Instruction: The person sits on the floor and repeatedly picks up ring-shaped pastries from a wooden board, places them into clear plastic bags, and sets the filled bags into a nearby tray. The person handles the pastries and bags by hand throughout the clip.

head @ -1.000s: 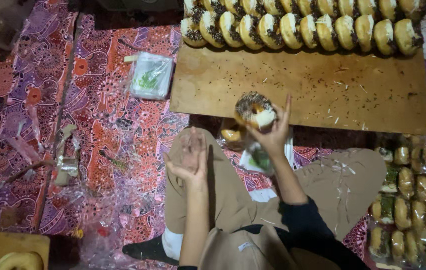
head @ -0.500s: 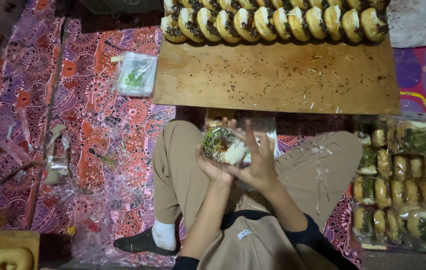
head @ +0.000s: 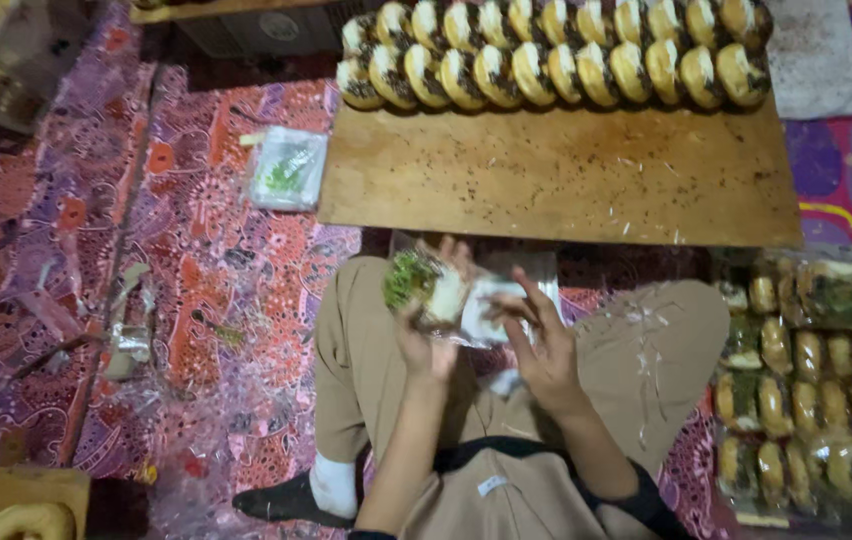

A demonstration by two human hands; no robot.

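Green-filled bun (head: 424,288) now in left hand (head: 428,345); right hand (head: 544,350) lowered

1. a low wooden board (head: 556,175) fills the upper centre of the frame, its bare surface speckled with dark crumbs and a few pale shreds.
2. two rows of filled buns (head: 556,55) line the board's far edge, packed side by side from upper centre to upper right.
3. a patterned red and purple floor mat (head: 66,300) covers the left half of the frame.
4. a small clear bag with green contents (head: 288,168) lies on the mat just beside the board's left edge.
5. wrapped buns (head: 816,370) in clear plastic lie massed at the right edge, below the board.
6. crumpled clear plastic (head: 196,440) spreads over the mat at lower left.
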